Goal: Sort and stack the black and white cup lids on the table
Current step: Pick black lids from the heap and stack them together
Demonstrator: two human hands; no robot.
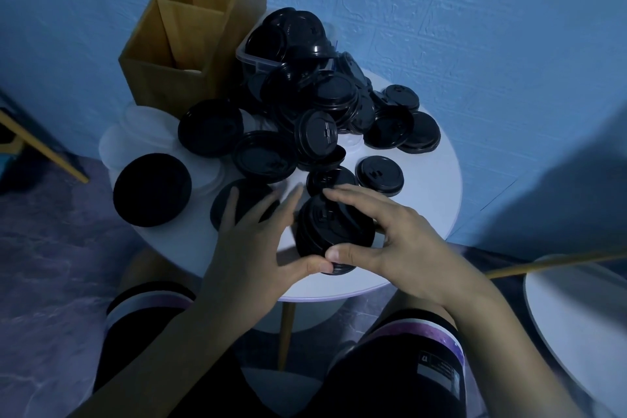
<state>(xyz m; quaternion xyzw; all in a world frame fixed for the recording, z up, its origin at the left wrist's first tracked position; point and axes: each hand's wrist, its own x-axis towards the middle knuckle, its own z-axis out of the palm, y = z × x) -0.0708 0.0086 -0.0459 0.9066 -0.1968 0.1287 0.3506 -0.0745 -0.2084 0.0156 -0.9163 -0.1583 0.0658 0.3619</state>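
Nearest of all, the person's knees in dark shorts [400, 380] sit under the near rim of a round white table [427, 193], and both bare forearms reach over it. The right hand [390, 241] grips a short stack of black lids [334, 227] that stands near the table's front edge: its thumb presses the near side of the stack and its fingers curve over the far side and the top. The left hand [258, 241] is spread, with its thumb touching the stack's near rim just beside the right thumb; its straight fingers fan out to the left above a single black lid [234, 200] lying flat, and they are blurred, so I cannot tell whether they touch it. Just beyond the hands lie loose black lids [380, 175], some top up with the sip tab showing, and another one [152, 189] overhangs the table's left edge. Under and behind that one, pale white lids [142, 132] are spread along the left side, hard to count in the dim light. Farther back, a heap of black lids [322, 105] spills across the middle of the table from a clear plastic tub [249, 59] that is itself full of black lids. Left of the tub stands a tall wooden box [190, 27] split by a divider into compartments. Behind everything is a textured blue wall [475, 27], and the edge of a second white table [576, 316] shows at the right.
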